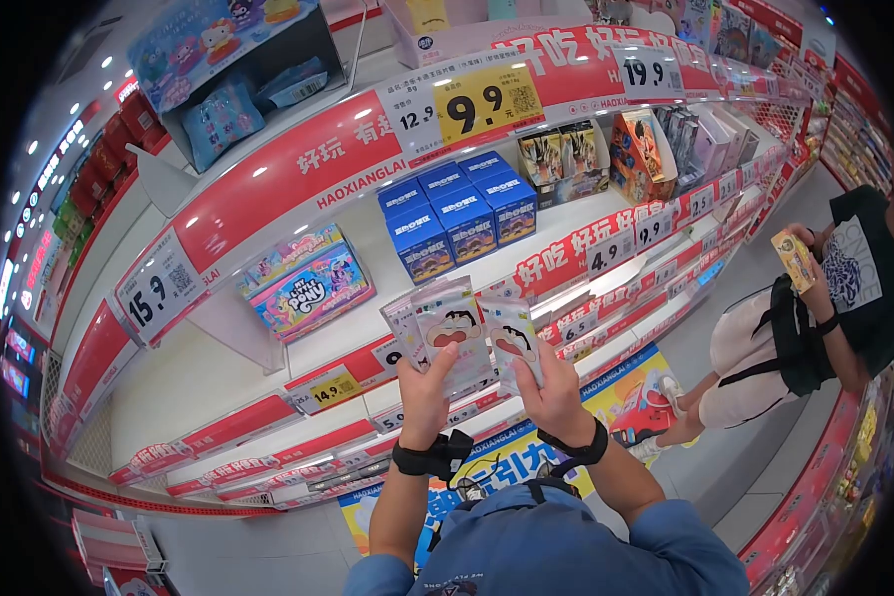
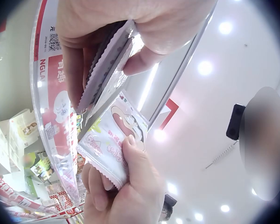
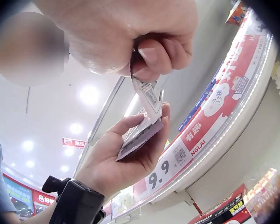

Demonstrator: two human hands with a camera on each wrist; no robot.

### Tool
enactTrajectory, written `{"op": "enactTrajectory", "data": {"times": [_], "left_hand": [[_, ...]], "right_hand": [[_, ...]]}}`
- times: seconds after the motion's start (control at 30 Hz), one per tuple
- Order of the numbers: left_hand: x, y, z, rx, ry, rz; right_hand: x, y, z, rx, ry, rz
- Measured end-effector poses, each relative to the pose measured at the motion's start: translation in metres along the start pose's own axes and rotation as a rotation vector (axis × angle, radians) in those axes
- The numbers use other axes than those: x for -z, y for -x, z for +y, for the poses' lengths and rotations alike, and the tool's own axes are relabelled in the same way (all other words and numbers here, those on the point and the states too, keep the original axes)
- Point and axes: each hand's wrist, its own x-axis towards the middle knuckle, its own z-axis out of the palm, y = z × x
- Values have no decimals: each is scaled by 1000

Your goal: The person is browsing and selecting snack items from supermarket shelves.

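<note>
My left hand [image 1: 425,402] grips small cartoon-printed foil packets [image 1: 457,343], fanned so that more than one edge shows, thumb across the front. Beside them, my right hand [image 1: 554,402] pinches a similar white packet [image 1: 512,338] with a black-haired cartoon face. In the left wrist view, the zigzag edges of the left hand's packets [image 2: 100,74] hang below the palm, and the right hand's packet [image 2: 116,128] shows pink lettering under the thumb. The right wrist view shows a printed code on the right packet [image 3: 151,95], close above the left hand's packets [image 3: 140,140].
Shelves with red price strips [image 1: 358,159] curve ahead. On them stand blue boxes [image 1: 457,219], a My Little Pony box [image 1: 313,298] and an open display box [image 1: 228,60] of blue bags. Another person [image 1: 824,298] stands at right, holding a yellow packet [image 1: 795,260].
</note>
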Motion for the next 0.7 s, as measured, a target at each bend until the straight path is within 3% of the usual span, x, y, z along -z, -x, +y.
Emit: {"op": "enactTrajectory", "data": {"times": [0.53, 0.7], "left_hand": [[-6, 2, -1, 11, -1, 41], [1, 0, -4, 12, 22, 17]], "right_hand": [[1, 8, 3, -88, 19, -67], [3, -7, -3, 1, 4, 50]]}}
